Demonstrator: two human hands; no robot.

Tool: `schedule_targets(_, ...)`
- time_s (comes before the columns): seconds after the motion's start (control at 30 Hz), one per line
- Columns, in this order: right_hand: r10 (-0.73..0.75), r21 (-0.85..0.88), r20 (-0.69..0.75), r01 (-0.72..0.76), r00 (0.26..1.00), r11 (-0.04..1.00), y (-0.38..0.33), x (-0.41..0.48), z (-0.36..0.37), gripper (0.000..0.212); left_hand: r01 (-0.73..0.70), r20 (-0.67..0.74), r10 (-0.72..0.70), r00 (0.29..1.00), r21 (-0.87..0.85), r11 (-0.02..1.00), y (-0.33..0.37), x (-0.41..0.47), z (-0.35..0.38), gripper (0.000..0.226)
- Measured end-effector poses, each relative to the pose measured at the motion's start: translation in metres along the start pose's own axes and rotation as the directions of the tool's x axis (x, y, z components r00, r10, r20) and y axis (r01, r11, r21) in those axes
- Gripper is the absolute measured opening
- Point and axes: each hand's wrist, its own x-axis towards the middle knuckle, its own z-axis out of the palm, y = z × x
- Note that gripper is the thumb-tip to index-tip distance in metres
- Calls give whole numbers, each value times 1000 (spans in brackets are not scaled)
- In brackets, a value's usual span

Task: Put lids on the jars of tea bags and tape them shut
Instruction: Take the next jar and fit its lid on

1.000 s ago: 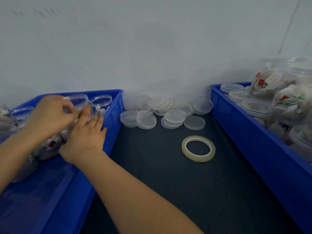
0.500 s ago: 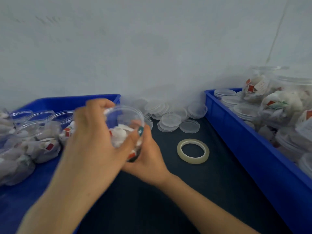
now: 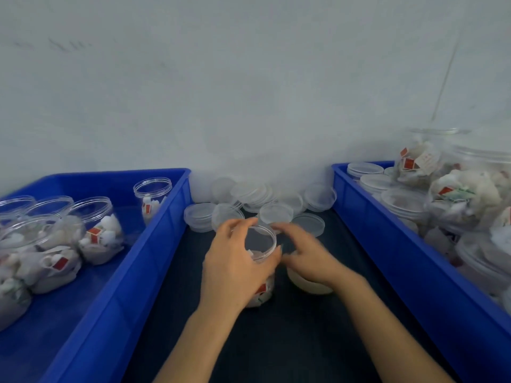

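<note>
Head view, worktop (image 3: 276, 341) between two blue bins. The left hand (image 3: 235, 269) holds the open jar (image 3: 261, 246) of tea bags upright on the dark surface, its grip wrapped round the jar's side with the thumb near the rim; this leaves the mouth free and steadies the jar for capping. The right hand (image 3: 307, 258) reaches past the jar toward the loose lids (image 3: 265, 194) heaped against the wall; motion blur hides its fingertips, so whether its grip is wide or already pinching a lid cannot be told. The tape roll (image 3: 309, 287) lies flat just beside the jar, partly under the right wrist (placed, presumably, within reach for sealing). The left bin (image 3: 138, 272) holds uncapped jars (image 3: 94, 225) of tea bags, some leaning; the right bin (image 3: 387, 258) holds lidded jars (image 3: 403, 203), stacked. By judgement, the step in hand is fetching a lid; capping and taping of this jar are not yet done, and several open jars remain.
</note>
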Motion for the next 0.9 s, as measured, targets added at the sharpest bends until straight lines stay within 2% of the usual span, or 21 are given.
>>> schedule_targets(0.07, 108, -83, -187, -125, 976, 989, 17, 18, -9, 61, -4, -28, 5, 1000, 14, 1000, 1, 1, 3, 75)
schedule_targets(0.13, 243, -148, -267, -289, 933, 946, 31, 35, -16, 61, -5, -55, 6, 998, 16, 1000, 2, 0, 4, 72)
schedule_targets(0.2, 326, -242, -210, -372, 922, 896, 42, 45, -14, 61, 2, -83, -1, 997, 11, 1000, 2, -1, 7, 69)
schedule_targets(0.27, 374, -391, -110, -386, 921, 836, 48, 47, -12, 57, 7, -101, -5, 995, 18, 1000, 3, -2, 9, 66)
schedule_targets(0.37, 360, -499, -98, -359, 928, 789, 50, 45, -11, 48, 0, -117, 3, 993, 32, 999, 4, -2, 10, 64)
schedule_targets(0.53, 270, -555, -289, -390, 919, 735, 42, 40, -14, 24, -6, -111, 8, 994, 20, 1000, 3, -2, 10, 65)
schedule_targets(0.67, 285, -602, -284, -401, 916, 691, 37, 38, -20, 20, -19, -92, 18, 996, -13, 1000, 2, -1, 10, 66)
schedule_targets(0.77, 226, -488, -337, -375, 914, 788, 37, 34, -17, 16, -48, -98, 42, 994, -65, 997, 0, 0, 9, 63)
schedule_targets(0.83, 226, -296, -380, -349, 897, 889, 32, 29, -16, 10, -68, -104, 57, 993, -100, 993, 0, 1, 10, 62)
schedule_targets(0.9, 240, -24, -399, -272, 885, 962, 23, 23, -14, 7, -84, -93, 73, 993, -128, 988, -2, 1, 11, 67)
